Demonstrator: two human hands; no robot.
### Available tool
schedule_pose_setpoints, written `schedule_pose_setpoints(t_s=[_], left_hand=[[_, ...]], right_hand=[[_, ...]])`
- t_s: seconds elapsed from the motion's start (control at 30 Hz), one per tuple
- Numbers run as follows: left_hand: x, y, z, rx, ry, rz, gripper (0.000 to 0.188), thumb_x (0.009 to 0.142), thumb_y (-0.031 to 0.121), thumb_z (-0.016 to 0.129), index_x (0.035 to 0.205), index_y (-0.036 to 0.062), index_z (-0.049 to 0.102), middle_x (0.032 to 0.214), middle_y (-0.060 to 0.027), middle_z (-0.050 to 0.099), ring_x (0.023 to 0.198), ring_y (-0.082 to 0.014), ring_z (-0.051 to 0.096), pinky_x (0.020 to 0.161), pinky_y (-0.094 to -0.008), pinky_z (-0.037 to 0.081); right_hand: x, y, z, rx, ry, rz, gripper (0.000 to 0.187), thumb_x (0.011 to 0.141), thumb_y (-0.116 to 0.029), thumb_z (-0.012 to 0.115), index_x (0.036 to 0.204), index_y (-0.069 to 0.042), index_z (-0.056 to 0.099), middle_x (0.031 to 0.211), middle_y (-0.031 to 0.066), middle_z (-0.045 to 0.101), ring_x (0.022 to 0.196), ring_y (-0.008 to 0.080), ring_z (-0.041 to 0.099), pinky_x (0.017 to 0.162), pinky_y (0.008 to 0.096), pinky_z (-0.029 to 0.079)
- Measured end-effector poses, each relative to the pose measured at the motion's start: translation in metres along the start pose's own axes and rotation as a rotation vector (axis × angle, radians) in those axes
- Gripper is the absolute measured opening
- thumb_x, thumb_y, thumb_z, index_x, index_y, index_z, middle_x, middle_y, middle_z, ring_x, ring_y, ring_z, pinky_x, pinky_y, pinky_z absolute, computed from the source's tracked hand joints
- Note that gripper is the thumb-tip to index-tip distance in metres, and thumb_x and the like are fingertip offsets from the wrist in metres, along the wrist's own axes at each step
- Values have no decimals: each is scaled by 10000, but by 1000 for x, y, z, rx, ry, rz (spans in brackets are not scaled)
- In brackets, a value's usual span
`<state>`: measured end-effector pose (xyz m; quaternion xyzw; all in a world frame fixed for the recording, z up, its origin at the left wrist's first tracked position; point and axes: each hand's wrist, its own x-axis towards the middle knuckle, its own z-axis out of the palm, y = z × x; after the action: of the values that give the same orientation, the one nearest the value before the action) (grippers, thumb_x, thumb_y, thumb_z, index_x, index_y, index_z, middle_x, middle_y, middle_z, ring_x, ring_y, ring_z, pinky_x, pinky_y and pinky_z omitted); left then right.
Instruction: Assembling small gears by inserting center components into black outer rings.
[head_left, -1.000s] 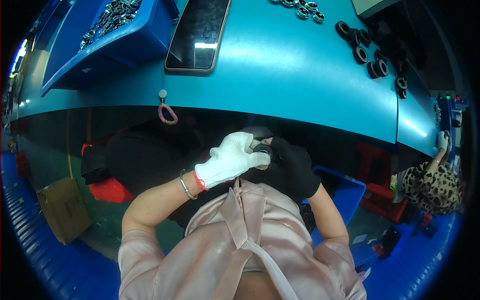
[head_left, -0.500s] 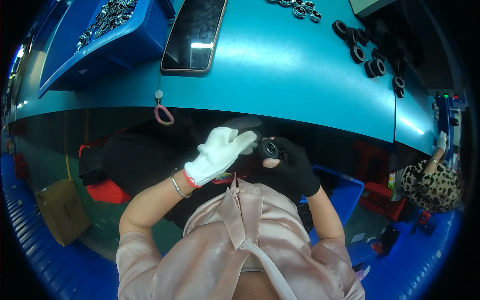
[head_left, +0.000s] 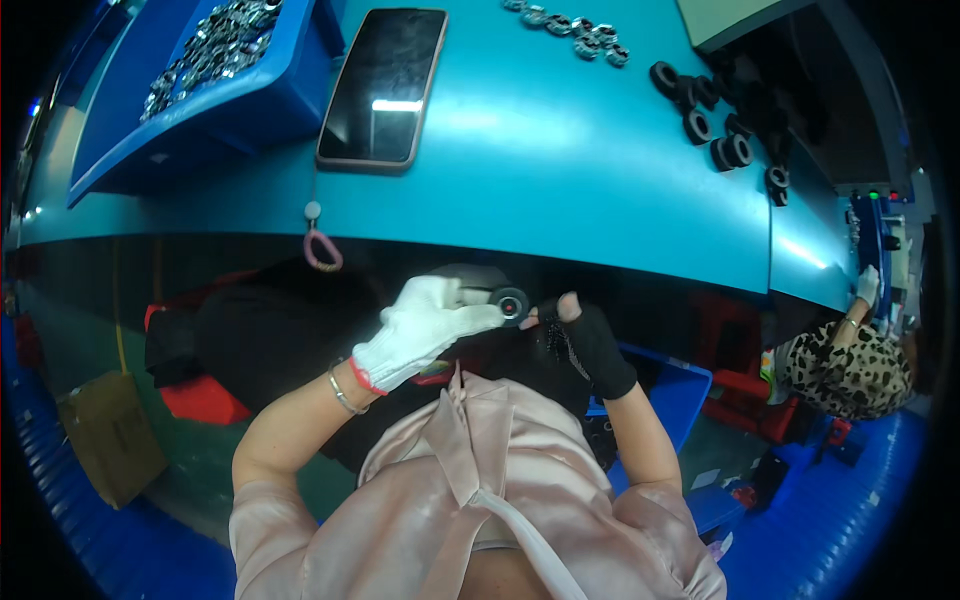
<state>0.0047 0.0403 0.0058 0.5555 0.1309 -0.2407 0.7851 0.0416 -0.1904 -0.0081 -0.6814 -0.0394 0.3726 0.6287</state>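
Observation:
In front of my lap, my left hand (head_left: 428,328), in a white knit glove, is closed around a small black ring-shaped part (head_left: 521,305) with a metal centre. The part's round face is turned up toward me. Just right of it is my right hand (head_left: 590,345), in a black fingerless glove, with its fingers bent and bare thumb raised. One of its fingertips comes close to the ring part; I cannot tell whether they touch. Whatever may be inside those bent fingers is hidden against the dark glove.
A blue bin (head_left: 265,85) of shiny metal parts and a phone (head_left: 385,90) lie on the blue-green table (head_left: 560,180). Metal pieces (head_left: 585,45) and black rings (head_left: 697,126) are farther back. A pink loop (head_left: 322,250) hangs at the edge. A person in leopard print (head_left: 850,368) works at right.
The black ring part was in my right hand and is now in my left. My right hand has drawn slightly away from it. The whole view has shifted a little.

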Motion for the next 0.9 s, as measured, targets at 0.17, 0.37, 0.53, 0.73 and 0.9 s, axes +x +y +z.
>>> schedule_pose_setpoints(t_s=[0.17,0.37,0.53,0.73,0.9], left_hand=[[10,-24,-43,1207,322,421,323,853,247,668,1138,95,671,846,-106,681,655,-199,632,585,-308,488],[20,-45,-77,1904,469,683,285,835,217,697,1047,34,645,979,-157,665,847,-336,627,762,-423,486],[19,-15,-26,1149,386,197,352,825,276,694,1091,52,644,1023,-180,662,903,-369,620,793,-392,478],[16,0,-6,1010,250,4,310,878,224,646,1124,36,637,1064,-149,681,932,-258,662,787,-343,496],[3,17,15,-100,-115,-55,409,929,168,568,1220,-116,526,1104,-196,634,939,-256,661,838,-321,545]], right_hand=[[-28,-62,-28,-410,145,-442,286,933,-271,574,960,-5,675,824,122,678,738,201,655,674,284,500],[-1,-99,-114,-939,873,-757,264,893,-254,653,1053,-45,634,910,86,653,713,172,627,617,287,505],[43,-109,-178,-1156,964,-590,392,868,-226,673,1197,-35,578,1051,142,622,937,250,627,792,315,509],[38,-100,-143,-905,894,-1010,405,857,-208,679,1211,-41,575,1056,129,647,908,224,647,720,304,524],[-21,-95,-24,-999,216,-750,371,814,-185,701,1145,-59,591,1015,114,657,855,233,657,668,317,519]])
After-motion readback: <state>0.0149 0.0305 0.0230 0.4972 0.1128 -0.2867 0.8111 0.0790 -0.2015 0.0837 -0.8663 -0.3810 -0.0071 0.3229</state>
